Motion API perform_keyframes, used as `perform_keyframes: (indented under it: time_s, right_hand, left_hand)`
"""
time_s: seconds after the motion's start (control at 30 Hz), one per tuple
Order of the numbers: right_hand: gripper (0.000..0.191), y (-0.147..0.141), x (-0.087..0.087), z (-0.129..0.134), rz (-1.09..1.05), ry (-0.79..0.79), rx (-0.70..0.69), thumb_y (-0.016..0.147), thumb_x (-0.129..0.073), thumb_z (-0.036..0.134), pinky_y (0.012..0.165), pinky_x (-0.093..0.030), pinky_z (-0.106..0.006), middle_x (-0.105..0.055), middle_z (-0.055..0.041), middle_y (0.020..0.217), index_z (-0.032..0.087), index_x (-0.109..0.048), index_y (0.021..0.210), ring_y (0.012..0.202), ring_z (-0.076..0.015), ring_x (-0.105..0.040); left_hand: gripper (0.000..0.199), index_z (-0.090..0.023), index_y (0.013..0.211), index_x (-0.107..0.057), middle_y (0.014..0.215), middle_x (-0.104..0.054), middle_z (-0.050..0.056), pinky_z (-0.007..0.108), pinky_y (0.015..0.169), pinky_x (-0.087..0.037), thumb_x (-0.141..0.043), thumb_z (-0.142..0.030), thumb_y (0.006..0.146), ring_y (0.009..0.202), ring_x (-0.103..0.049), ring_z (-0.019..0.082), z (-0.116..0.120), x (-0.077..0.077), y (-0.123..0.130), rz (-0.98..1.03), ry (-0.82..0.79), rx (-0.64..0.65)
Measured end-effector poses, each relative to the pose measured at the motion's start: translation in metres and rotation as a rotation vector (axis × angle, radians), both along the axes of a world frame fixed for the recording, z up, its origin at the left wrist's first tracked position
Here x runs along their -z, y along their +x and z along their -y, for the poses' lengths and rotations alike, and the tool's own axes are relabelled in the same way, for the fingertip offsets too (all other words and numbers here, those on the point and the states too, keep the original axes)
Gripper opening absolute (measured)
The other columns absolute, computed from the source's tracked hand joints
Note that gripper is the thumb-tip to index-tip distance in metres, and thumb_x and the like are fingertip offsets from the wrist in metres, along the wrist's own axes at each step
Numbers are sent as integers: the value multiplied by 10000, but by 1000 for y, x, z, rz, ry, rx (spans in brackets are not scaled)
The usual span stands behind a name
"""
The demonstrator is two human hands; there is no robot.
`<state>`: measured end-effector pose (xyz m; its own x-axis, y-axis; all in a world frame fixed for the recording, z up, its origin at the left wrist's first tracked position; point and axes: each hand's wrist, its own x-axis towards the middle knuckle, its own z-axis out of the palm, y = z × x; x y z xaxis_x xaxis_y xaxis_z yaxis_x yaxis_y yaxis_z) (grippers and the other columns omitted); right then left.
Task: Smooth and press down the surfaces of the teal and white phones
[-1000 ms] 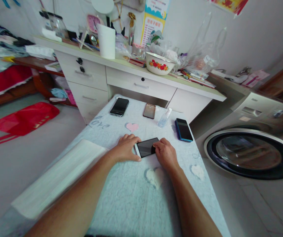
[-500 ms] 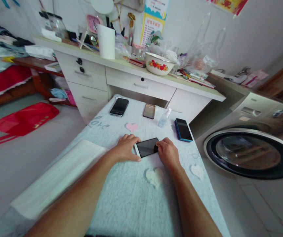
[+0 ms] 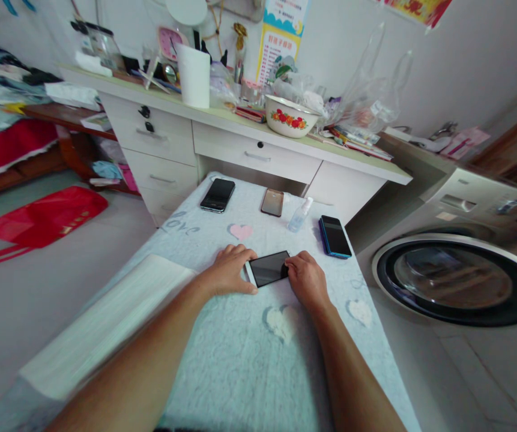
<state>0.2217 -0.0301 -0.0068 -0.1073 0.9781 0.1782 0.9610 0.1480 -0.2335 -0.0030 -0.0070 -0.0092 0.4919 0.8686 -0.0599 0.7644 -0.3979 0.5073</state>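
Observation:
A white-framed smartphone [image 3: 268, 269] with a dark screen lies face up on the cloth-covered table [image 3: 235, 348]. My left hand [image 3: 231, 271] steadies its left end, with thumb and forefinger spread around the two corners. At the phone's right end, my right hand [image 3: 307, 277] is closed, its fingers curled and the fingertips pressed against the edge of the screen. Whether anything small sits in that pinch is hidden. Beyond the hands are a small clear spray bottle [image 3: 300, 215], a brownish phone case [image 3: 272, 203], a black phone [image 3: 218, 195] and a blue-edged phone [image 3: 335, 237].
A long whitish sheet or packet [image 3: 109, 324] lies along the table's left side, under my left forearm. Behind the table stands a white drawer desk [image 3: 258, 147] carrying a flowered bowl [image 3: 292, 117] and a paper roll [image 3: 194, 78]. To the right is a washing machine [image 3: 460, 279].

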Motion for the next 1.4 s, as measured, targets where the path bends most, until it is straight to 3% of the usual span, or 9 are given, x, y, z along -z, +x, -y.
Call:
perform_keyframes:
  time_s: [1.0, 1.4]
  right_hand:
    - [236, -1, 6, 1, -67, 22, -79, 895, -482, 181, 769, -399, -202, -596, -31, 905, 229, -705, 955, 846, -129, -567]
    - [238, -5, 0, 3, -44, 8, -58, 883, -487, 169, 746, -392, -206, -597, -32, 914, 233, -704, 957, 854, -132, -562]
  left_hand:
    - [668, -275, 1147, -524, 1169, -526, 29, 364, 913, -355, -746, -474, 549, 1115, -431, 276, 1, 2, 1, 4, 20, -8]
    - [679, -264, 1160, -519, 1169, -522, 32, 356, 908, -361, -748, -466, 553, 1111, -433, 271, 0, 2, 0, 4, 21, -6]
